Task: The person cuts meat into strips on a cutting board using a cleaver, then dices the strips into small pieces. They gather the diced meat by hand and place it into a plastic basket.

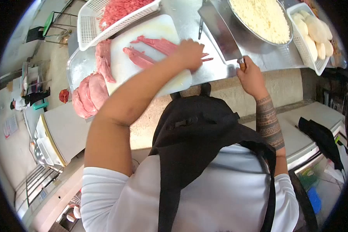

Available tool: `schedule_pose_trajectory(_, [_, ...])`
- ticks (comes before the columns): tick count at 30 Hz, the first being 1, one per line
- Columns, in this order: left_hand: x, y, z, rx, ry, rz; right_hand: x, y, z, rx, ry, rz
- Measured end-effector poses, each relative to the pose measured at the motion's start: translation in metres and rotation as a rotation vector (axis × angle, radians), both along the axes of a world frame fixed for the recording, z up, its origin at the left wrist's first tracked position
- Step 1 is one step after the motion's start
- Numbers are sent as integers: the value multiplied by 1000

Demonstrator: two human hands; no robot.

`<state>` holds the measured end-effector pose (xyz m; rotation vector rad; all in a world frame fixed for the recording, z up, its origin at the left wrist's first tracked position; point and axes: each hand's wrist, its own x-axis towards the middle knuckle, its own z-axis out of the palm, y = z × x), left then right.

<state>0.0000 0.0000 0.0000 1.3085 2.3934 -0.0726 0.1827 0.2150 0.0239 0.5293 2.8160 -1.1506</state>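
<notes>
My left hand reaches across to the right edge of a white cutting board. Its fingers are curled down over the end of a long raw meat strip, and thin ends of meat stick out past them. A second meat piece lies beside it on the board. To the right, my right hand is wrapped round the handle of a broad cleaver. The cleaver's blade points away from me over the metal table, apart from the meat.
A white basket of minced meat stands at the back left. Larger raw meat pieces and a long piece lie at left. A bowl of chopped pale food and a basket of peeled pale vegetables stand at right.
</notes>
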Motion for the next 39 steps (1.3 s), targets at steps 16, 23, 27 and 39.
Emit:
schedule_pose_trajectory(16, [-104, -65, 34, 4, 41, -83, 36, -17, -6, -141, 8, -40])
schedule_pose_trajectory(23, [-100, -144, 69, 645, 136, 369, -9, -68, 36, 149, -141, 204])
schedule_pose_trajectory(27, [-69, -207, 70, 769, 190, 647, -30, -92, 48, 281, -138, 321])
schedule_pose_trajectory(39, [-28, -259, 9, 861, 76, 972, -46, -136, 110, 17, -147, 333])
